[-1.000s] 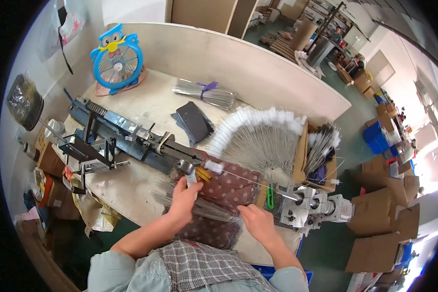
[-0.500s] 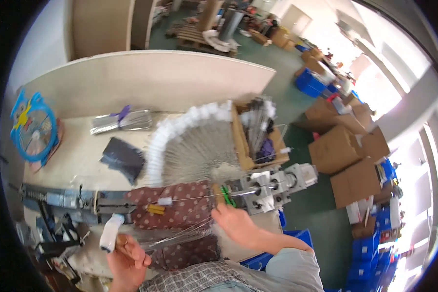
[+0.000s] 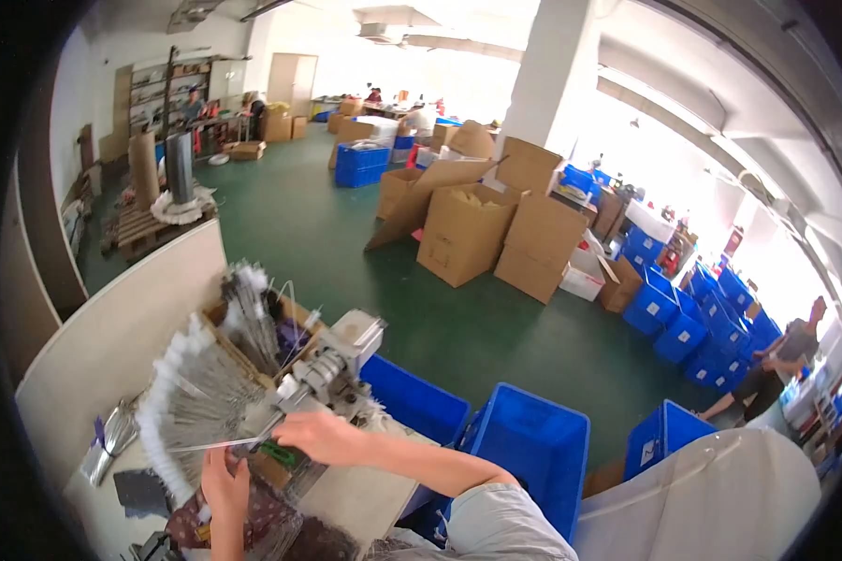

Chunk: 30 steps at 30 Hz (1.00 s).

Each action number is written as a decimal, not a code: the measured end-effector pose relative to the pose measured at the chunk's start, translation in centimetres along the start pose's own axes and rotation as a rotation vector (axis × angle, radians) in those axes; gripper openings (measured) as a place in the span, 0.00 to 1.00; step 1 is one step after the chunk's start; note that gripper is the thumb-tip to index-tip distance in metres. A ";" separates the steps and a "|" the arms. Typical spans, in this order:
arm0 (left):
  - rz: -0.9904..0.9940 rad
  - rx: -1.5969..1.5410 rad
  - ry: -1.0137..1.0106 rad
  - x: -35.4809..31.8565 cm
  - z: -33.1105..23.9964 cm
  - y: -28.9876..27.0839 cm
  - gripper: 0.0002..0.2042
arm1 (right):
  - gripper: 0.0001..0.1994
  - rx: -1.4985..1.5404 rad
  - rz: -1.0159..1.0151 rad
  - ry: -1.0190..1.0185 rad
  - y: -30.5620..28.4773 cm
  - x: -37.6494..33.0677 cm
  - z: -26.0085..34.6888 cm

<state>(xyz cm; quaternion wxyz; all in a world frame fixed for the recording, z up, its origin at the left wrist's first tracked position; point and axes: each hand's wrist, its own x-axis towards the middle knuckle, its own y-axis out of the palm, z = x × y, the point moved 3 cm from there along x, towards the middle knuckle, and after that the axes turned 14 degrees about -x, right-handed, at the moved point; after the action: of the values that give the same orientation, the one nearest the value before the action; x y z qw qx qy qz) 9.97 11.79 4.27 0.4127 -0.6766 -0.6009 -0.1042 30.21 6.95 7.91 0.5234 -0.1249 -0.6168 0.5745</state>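
Observation:
My left hand (image 3: pixel 225 491) is raised over the near left of the worktable, fingers pinched at a thin pale rod (image 3: pixel 192 447). The rod runs sideways toward the metal shaft of a bench machine (image 3: pixel 320 376). My right hand (image 3: pixel 320 437) is closed by that shaft's near end; its fingertips hide what they grip. Just below it lies a green-handled tool (image 3: pixel 278 455). Beyond my hands spreads a fan of thin metal wires (image 3: pixel 220 379) with white ends. Brown dotted cloth (image 3: pixel 185 525) lies beside my left hand.
A cardboard box (image 3: pixel 217 323) with wire bundles stands behind the machine. Blue crates (image 3: pixel 533 435) sit on the floor right of the table. Large cartons (image 3: pixel 466 238) stand farther off. A pale panel (image 3: pixel 126 304) edges the table. A person (image 3: pixel 791 351) sits far right.
The view has swung to the right. My left hand has come up beside the right one and no longer shows the white object it held. My right hand stays near the machine.

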 end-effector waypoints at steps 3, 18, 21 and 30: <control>0.180 0.018 -0.160 -0.4 1.6 1.0 0.09 | 0.08 0.090 -0.065 0.010 0.0 -0.2 0.2; 0.207 0.280 -0.131 0.4 9.5 2.9 0.07 | 0.08 0.209 -0.052 0.092 3.6 4.7 -0.5; 0.203 0.280 -0.088 -0.4 6.8 1.2 0.13 | 0.06 0.037 0.022 0.123 5.3 6.3 -0.3; 0.171 0.151 0.040 -6.4 -3.1 -5.1 0.11 | 0.07 0.000 0.226 0.198 8.0 7.6 -2.3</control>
<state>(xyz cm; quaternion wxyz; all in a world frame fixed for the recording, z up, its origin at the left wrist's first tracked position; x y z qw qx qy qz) 4.82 4.73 4.39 0.4818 -0.6902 -0.5387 -0.0365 25.28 16.47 4.51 0.5136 -0.2498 -0.5441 0.6147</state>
